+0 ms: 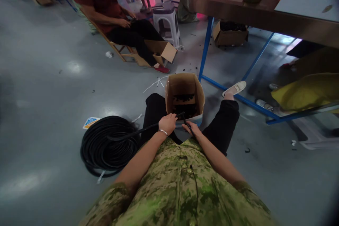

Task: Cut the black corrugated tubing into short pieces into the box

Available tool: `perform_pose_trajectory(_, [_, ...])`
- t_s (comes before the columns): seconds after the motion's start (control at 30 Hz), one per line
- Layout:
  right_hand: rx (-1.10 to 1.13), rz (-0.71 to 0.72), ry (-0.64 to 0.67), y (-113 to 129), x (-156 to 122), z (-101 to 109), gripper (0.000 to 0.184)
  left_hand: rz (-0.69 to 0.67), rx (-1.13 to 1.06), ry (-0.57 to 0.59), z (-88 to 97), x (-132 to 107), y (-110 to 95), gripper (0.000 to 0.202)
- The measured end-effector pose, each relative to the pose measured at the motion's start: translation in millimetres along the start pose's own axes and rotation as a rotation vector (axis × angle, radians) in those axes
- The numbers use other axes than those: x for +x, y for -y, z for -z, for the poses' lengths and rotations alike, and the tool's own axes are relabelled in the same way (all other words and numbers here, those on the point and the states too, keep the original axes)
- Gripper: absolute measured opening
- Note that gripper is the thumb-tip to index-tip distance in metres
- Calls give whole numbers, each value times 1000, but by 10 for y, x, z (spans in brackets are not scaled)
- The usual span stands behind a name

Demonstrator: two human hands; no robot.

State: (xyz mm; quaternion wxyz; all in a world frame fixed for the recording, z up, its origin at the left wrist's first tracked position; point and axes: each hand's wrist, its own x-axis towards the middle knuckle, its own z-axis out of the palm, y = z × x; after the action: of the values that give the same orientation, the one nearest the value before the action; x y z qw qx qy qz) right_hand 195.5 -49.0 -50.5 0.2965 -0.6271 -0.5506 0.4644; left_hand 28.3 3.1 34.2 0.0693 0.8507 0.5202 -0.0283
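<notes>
My left hand [167,123] is closed around a black hose [148,128], its free end sticking out past the fingers. From that hand the hose runs left to a thick coil [108,146] lying on the floor. In my right hand [192,128], fingers wrapped round, is a slim dark tool [188,125], whose upper tip meets the hose end; its exact kind is too small to tell. Just beyond both hands, between my knees, stands an open cardboard box [182,81]. Small black pieces [184,107] lie inside it.
A blue-legged table [209,42] rises ahead on the right. A seated person [106,14] is at the upper left, with an open carton [168,52] by their feet. Another carton [230,39] sits under the table. A grey stool [165,19] stands behind.
</notes>
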Motion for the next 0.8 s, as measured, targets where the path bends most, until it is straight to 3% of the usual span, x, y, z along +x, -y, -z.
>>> perform_pose_trajectory(0.27, [-4, -5, 4, 61, -21, 22, 35, -41, 5, 24, -22, -11, -21, 28])
perform_pose_trajectory(0.8, [-350, 15, -138, 24, -42, 9, 45, -12, 20, 39, -41, 26, 8, 27])
